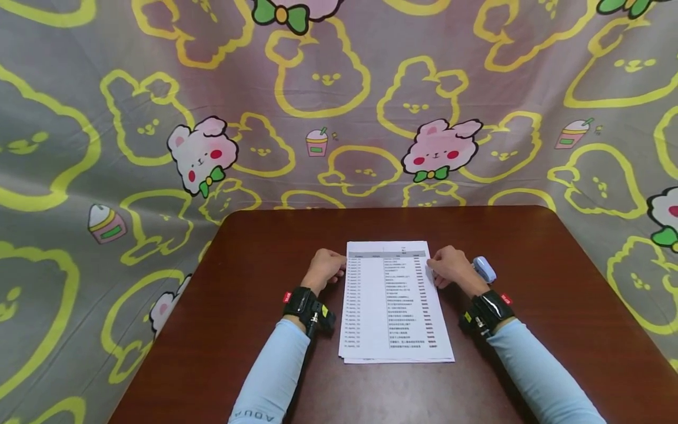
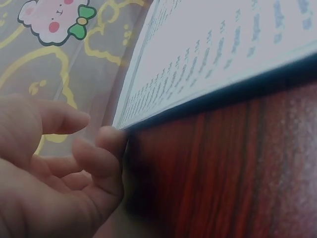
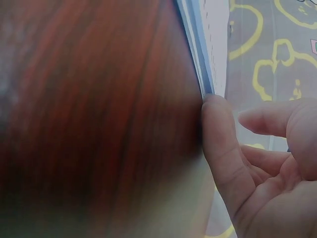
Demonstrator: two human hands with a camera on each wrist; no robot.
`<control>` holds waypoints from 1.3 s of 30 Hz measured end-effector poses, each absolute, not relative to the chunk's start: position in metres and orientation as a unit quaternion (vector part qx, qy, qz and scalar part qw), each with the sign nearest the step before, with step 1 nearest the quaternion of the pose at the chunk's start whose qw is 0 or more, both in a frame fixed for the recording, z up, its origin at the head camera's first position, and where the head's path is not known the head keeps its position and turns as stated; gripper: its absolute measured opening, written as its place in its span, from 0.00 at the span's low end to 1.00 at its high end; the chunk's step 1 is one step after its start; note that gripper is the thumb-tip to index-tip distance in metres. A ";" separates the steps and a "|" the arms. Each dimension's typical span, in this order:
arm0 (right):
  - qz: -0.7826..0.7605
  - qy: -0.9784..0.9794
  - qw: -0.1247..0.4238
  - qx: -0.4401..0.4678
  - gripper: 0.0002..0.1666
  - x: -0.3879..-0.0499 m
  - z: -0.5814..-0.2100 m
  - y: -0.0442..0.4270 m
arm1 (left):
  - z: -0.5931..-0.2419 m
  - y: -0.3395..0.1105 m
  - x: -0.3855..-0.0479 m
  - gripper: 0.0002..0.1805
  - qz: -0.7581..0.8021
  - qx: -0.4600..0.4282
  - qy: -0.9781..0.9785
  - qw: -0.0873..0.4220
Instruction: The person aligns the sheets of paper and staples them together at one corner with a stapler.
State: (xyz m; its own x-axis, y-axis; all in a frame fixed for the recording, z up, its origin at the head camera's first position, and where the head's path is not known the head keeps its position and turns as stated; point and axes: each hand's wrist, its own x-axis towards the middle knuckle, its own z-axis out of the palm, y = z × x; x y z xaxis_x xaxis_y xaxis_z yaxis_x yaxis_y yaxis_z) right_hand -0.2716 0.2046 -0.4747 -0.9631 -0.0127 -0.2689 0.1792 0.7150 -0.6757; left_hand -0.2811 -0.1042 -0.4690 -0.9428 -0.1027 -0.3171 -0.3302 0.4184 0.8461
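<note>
A stack of printed paper sheets (image 1: 394, 306) lies on the table in front of me, its top page covered with rows of text under a grey header band. At its left edge, my left hand (image 1: 325, 268) touches the sheets with a fingertip; the left wrist view shows the other fingers (image 2: 64, 119) loosely bent, apart from the paper. Across from it, my right hand (image 1: 450, 268) touches the right edge. In the right wrist view, one fingertip (image 3: 214, 101) presses the layered sheet edges, and nothing is pinched.
Beside the right hand lies a small light-blue object (image 1: 484, 269), partly hidden by that hand. The dark reddish-brown table (image 1: 254, 247) ends at a patterned cloth (image 1: 365, 129) hanging behind it and at the sides.
</note>
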 end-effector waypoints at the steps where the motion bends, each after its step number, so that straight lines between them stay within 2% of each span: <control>1: -0.375 0.917 0.127 0.045 0.18 -0.272 -0.475 0.204 | -0.470 -0.104 -0.281 0.15 0.526 -0.130 0.833 0.112; 8: -0.374 0.918 0.123 0.051 0.17 -0.273 -0.477 0.204 | -0.470 -0.099 -0.280 0.16 0.499 -0.107 0.848 0.142; 17: -0.378 0.917 0.124 0.042 0.15 -0.273 -0.479 0.205 | -0.468 -0.097 -0.278 0.13 0.443 -0.090 0.880 0.147; 29: -0.372 0.920 0.119 0.034 0.14 -0.270 -0.481 0.207 | -0.468 -0.092 -0.276 0.16 0.437 -0.051 0.884 0.156; 39: -0.382 0.918 0.104 0.030 0.13 -0.271 -0.483 0.210 | -0.474 -0.100 -0.277 0.13 0.473 -0.016 0.872 0.129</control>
State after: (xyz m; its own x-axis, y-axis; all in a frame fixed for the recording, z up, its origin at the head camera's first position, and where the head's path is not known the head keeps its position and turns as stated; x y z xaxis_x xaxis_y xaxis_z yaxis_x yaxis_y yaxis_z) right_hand -0.2709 0.2097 -0.4832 -0.9764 -0.0237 -0.2146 0.1354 0.7070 -0.6942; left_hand -0.2769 -0.0996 -0.4740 -0.9662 0.0946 -0.2397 -0.1493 0.5527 0.8199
